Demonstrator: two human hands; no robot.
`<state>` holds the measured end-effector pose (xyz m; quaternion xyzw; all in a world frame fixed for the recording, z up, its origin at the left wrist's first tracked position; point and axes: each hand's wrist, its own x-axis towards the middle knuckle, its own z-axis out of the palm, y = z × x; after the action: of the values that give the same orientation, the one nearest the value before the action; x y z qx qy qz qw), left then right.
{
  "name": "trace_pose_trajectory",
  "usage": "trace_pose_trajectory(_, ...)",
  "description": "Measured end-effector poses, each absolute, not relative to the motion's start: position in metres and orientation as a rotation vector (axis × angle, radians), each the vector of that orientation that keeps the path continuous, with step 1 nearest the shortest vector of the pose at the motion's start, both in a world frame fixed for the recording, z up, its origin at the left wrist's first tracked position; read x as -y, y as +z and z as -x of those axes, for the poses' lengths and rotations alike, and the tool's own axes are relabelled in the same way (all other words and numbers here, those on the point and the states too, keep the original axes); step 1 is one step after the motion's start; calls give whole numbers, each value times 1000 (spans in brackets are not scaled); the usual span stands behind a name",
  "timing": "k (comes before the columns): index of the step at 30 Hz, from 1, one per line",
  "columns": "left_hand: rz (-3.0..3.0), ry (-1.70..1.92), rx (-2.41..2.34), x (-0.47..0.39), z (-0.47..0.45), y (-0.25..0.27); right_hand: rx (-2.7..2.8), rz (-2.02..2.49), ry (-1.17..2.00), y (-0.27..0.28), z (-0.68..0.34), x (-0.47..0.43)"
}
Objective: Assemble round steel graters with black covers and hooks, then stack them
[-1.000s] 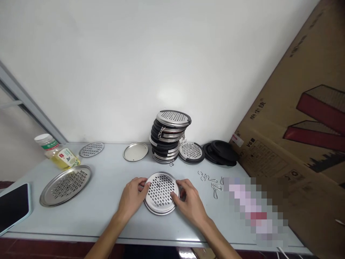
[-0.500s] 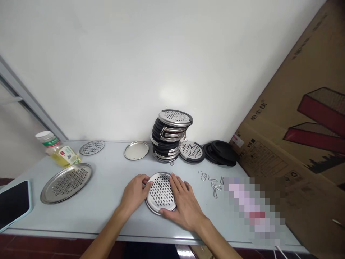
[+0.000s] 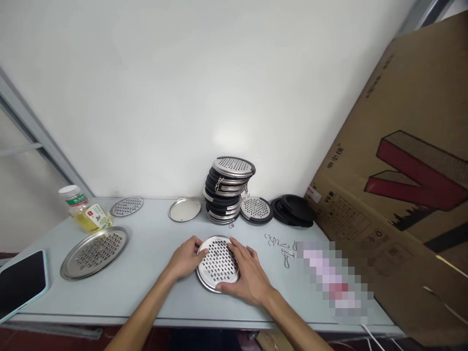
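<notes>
A round metal grater (image 3: 218, 265) with rows of slots lies on the table in front of me. On its upper left rim is my left hand (image 3: 188, 258), thumb on top and the fingers curled at the edge. My right hand (image 3: 246, 273) grips the right side, its fingers over the far right rim and its thumb on the near rim. Whether a second plate sits beneath the grater I cannot tell. Beyond it, a plain metal disc (image 3: 185, 209) lies near the wall. A leaning stack of round graters with black rims (image 3: 227, 191) stands to the right of that disc.
Larger slotted discs (image 3: 93, 253), a loose slotted plate (image 3: 126, 206), an oil-filled jar (image 3: 86, 212) and a phone (image 3: 22, 282) are on the left. To the right lie a black-rimmed grater (image 3: 256, 208), black covers (image 3: 293, 210), metal clips (image 3: 287, 254) and a carton (image 3: 365, 195).
The view has shifted slightly. Both hands keep their hold on the grater, and the right fingers have bent a little at its far right edge.
</notes>
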<state>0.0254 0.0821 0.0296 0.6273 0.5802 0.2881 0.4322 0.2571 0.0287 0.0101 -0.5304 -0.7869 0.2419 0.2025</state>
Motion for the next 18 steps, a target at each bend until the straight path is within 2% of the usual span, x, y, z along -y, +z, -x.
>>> trace_pose_trajectory(4,-1486,843,-1303,-66,-32,35,1825,1424,762,1,-259,-26)
trace_pose_trajectory(7,-1429,952,-1211,-57,-34,37,1441,1288,967,0,-261,-26)
trace_pose_trajectory(10,-1403,1004,-1169,-49,-35,41,1285,1135,1121,5,-265,-28)
trace_pose_trajectory(18,-1386,1079,-1110,-39,-34,52,1192,1084,1069,20,-261,-20)
